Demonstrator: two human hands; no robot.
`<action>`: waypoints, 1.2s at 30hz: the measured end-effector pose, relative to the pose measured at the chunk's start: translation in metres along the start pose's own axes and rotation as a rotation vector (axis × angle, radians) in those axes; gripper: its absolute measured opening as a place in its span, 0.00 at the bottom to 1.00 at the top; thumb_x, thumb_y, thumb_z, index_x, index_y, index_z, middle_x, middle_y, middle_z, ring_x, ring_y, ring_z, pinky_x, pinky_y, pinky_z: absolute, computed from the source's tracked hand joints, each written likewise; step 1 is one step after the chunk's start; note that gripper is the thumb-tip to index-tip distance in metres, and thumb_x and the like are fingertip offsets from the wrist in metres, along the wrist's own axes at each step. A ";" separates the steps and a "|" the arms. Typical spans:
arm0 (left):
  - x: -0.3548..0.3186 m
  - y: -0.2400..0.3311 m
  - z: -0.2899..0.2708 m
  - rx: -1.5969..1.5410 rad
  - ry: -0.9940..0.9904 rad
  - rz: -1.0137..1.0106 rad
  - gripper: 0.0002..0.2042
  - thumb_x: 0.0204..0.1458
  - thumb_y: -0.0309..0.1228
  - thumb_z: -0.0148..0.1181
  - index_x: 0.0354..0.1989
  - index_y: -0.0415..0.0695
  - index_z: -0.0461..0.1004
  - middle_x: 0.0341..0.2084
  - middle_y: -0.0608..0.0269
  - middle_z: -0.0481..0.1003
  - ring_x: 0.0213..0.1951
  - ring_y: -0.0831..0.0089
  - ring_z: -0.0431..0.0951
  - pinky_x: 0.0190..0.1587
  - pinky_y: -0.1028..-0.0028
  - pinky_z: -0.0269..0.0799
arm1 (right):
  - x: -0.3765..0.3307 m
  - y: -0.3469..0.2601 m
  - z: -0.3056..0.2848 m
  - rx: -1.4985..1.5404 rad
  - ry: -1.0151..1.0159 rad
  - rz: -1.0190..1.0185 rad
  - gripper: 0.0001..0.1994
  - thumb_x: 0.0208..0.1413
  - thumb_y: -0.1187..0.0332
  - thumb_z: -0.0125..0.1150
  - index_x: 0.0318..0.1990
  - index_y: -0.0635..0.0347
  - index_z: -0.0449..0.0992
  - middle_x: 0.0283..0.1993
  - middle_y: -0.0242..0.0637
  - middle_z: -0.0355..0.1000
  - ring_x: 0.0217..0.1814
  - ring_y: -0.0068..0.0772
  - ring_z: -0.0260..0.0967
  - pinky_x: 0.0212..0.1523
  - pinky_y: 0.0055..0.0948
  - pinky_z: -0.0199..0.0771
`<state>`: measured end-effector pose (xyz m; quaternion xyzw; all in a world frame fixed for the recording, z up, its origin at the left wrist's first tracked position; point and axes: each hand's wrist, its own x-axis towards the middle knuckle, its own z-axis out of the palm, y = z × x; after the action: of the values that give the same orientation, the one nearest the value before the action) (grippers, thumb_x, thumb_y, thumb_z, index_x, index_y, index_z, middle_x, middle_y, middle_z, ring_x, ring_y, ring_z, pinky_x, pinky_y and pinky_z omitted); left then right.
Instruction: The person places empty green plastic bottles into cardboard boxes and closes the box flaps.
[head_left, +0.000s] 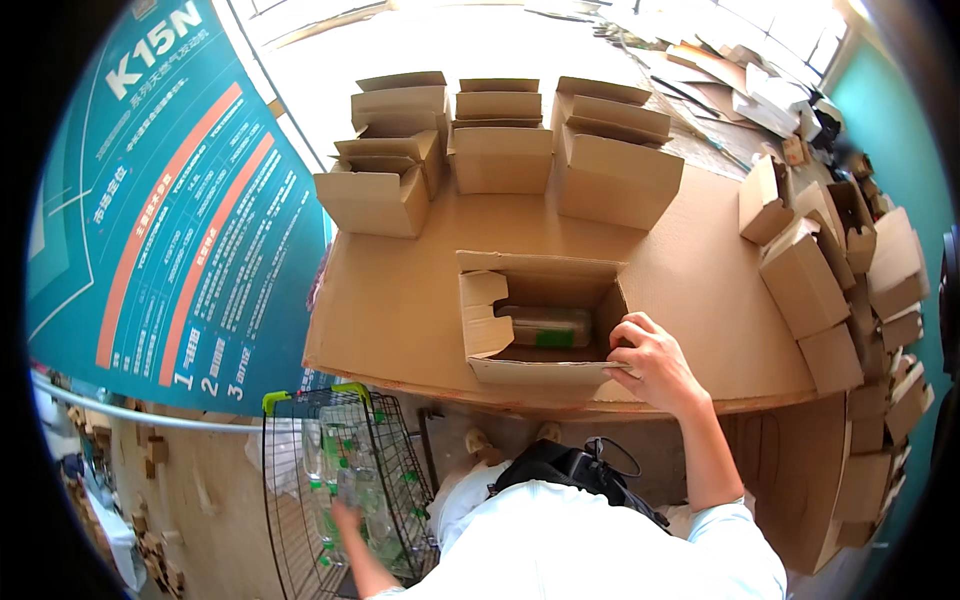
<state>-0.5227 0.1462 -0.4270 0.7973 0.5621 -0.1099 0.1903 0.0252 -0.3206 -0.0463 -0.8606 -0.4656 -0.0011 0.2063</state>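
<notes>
An open cardboard box [545, 373] stands near the table's front edge. Inside it lies a clear plastic bottle [545, 328] with a green patch on it. My right hand [648, 362] pinches the box's right front corner, thumb outside and fingers curled over the rim. Down to the left, my left hand [346, 517] reaches into a black wire cart [283, 540] among clear plastic bottles [330, 438] with green caps. Motion blurs its fingers, so whether they hold a bottle does not show.
Several open boxes [500, 160] line the table's [400, 300] far side. More boxes [805, 275] are heaped along the right edge. A large teal printed board [150, 220] rises at the left. Flattened cardboard [700, 75] lies at the far right.
</notes>
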 end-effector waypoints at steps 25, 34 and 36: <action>-0.032 0.108 0.060 0.622 0.006 -0.421 0.38 0.26 0.54 0.80 0.42 0.42 0.71 0.38 0.59 0.74 0.39 0.61 0.79 0.39 0.67 0.79 | 0.004 -0.014 0.011 -0.128 -0.003 0.160 0.07 0.39 0.69 0.73 0.26 0.57 0.81 0.38 0.28 0.73 0.51 0.33 0.69 0.50 0.34 0.74; -0.054 0.080 0.088 0.539 0.363 0.001 0.36 0.31 0.42 0.79 0.48 0.39 0.68 0.41 0.51 0.75 0.47 0.51 0.76 0.48 0.60 0.75 | 0.005 -0.014 0.016 -0.145 0.008 0.130 0.08 0.40 0.65 0.73 0.26 0.56 0.81 0.36 0.28 0.73 0.50 0.34 0.68 0.51 0.34 0.72; -0.061 0.070 0.104 0.317 0.673 0.358 0.36 0.31 0.37 0.78 0.49 0.37 0.67 0.41 0.49 0.75 0.45 0.49 0.76 0.50 0.58 0.73 | 0.005 -0.013 0.018 -0.145 0.005 0.123 0.08 0.40 0.65 0.73 0.26 0.56 0.81 0.37 0.28 0.74 0.50 0.34 0.68 0.51 0.34 0.72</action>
<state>-0.4745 0.0287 -0.4846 0.8933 0.4215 0.1069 -0.1132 0.0139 -0.3038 -0.0569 -0.9001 -0.4102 -0.0244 0.1445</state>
